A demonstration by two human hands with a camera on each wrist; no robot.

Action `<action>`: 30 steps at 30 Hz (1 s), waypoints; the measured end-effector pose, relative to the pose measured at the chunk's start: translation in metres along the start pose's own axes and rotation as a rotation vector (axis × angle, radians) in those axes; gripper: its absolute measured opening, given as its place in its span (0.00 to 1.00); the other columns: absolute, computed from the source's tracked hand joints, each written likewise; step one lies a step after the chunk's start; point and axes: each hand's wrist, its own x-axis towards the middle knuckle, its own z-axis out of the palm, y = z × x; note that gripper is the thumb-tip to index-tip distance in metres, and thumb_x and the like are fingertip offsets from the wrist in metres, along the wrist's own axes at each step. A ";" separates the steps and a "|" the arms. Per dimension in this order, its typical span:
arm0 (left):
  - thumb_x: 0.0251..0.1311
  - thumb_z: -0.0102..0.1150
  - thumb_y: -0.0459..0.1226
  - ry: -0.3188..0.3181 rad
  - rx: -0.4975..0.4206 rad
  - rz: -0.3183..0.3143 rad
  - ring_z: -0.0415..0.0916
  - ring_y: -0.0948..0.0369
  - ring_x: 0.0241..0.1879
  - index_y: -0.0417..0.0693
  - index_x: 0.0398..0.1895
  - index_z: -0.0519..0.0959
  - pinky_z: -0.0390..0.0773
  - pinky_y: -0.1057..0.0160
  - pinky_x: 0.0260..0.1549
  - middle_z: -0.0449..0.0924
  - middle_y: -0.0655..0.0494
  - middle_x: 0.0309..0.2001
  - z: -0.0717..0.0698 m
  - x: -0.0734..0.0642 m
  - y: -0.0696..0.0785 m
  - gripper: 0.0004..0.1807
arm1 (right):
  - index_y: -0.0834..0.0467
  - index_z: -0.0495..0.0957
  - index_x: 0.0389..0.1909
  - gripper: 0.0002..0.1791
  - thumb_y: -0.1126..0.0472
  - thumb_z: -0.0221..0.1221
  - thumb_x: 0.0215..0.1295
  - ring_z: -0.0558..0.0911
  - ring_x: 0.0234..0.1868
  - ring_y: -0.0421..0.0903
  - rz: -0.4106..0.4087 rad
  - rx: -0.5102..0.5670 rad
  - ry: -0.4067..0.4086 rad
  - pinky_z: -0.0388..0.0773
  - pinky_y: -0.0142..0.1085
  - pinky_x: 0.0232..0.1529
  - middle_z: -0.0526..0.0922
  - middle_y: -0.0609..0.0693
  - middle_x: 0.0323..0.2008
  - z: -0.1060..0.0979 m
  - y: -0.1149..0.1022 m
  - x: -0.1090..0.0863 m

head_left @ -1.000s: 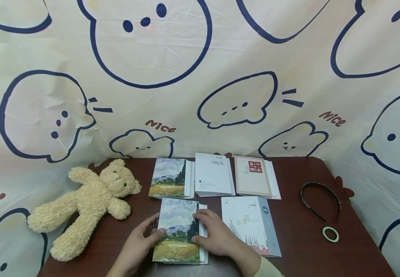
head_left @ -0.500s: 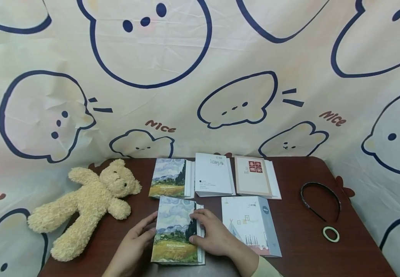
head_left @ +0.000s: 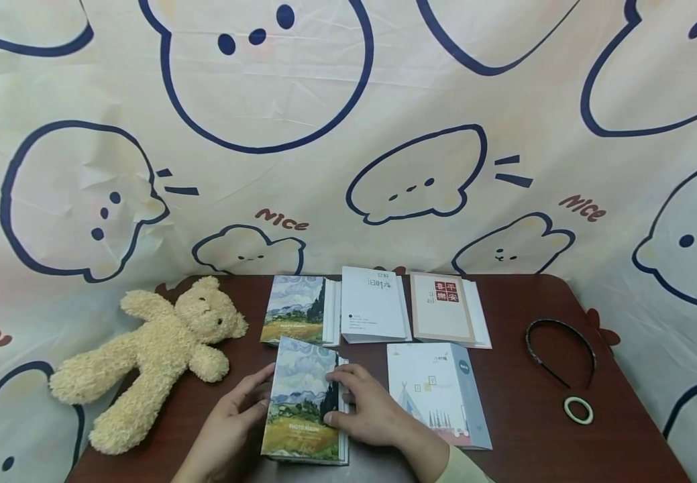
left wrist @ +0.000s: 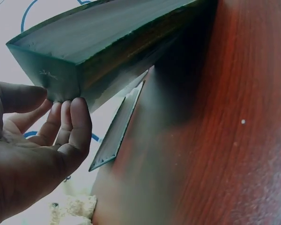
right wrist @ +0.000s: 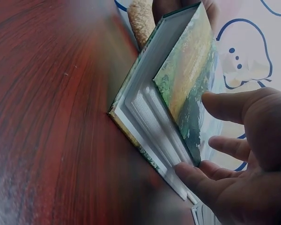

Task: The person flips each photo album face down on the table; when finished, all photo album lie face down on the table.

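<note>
1. Tent-drawing album [head_left: 426,396]: it lies flat on the dark red table [head_left: 517,409], and I place everything else from it.
2. Wheat-field photo album [head_left: 300,396]: just left of the tent-drawing album, tilted, with its spine edge lifted; at the fore edge, the covers part and show pages.
3. My left hand [head_left: 230,422]: on the far side of the wheat-field photo album from the tent-drawing album, thumb and bent fingertips holding the spine.
4. My right hand [head_left: 372,406]: in the gap beside the tent-drawing album, pinching the fore edge, thumb on the front cover and a fingertip against the pages. My wrist crosses the tent-drawing album's near-left corner in the head view, so there is little sideways room here.
5. Behind the tent-drawing album: the red-seal album [head_left: 443,312] straight back, the white album [head_left: 372,305] back-left, and the matching wheat-field album [head_left: 294,308] farther left. Their near edges leave scant room.
6. Teddy bear [head_left: 164,345]: well left of the tent-drawing album, beyond my left hand.
7. Headband [head_left: 556,321] and pale green ring [head_left: 566,406]: well right of the tent-drawing album, across a broad stretch of wood.
</note>
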 end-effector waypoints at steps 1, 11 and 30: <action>0.73 0.54 0.28 0.000 0.002 0.003 0.67 0.42 0.70 0.57 0.77 0.69 0.80 0.46 0.57 0.65 0.46 0.75 0.000 0.000 0.001 0.31 | 0.49 0.72 0.72 0.33 0.50 0.69 0.68 0.81 0.61 0.58 -0.002 0.003 0.000 0.79 0.41 0.61 0.66 0.51 0.72 0.000 0.000 0.000; 0.72 0.60 0.31 -0.026 -0.048 0.034 0.68 0.45 0.69 0.58 0.76 0.70 0.80 0.49 0.57 0.68 0.46 0.72 0.001 -0.002 0.006 0.31 | 0.47 0.72 0.71 0.35 0.46 0.71 0.65 0.79 0.64 0.55 -0.016 0.013 0.017 0.78 0.42 0.63 0.66 0.50 0.70 0.004 -0.002 0.002; 0.72 0.62 0.34 -0.063 -0.059 0.098 0.61 0.42 0.74 0.56 0.76 0.69 0.77 0.51 0.62 0.60 0.49 0.76 0.004 -0.004 0.019 0.31 | 0.50 0.69 0.74 0.36 0.56 0.70 0.67 0.73 0.70 0.59 -0.059 0.209 -0.001 0.77 0.37 0.63 0.64 0.52 0.74 0.013 -0.009 0.005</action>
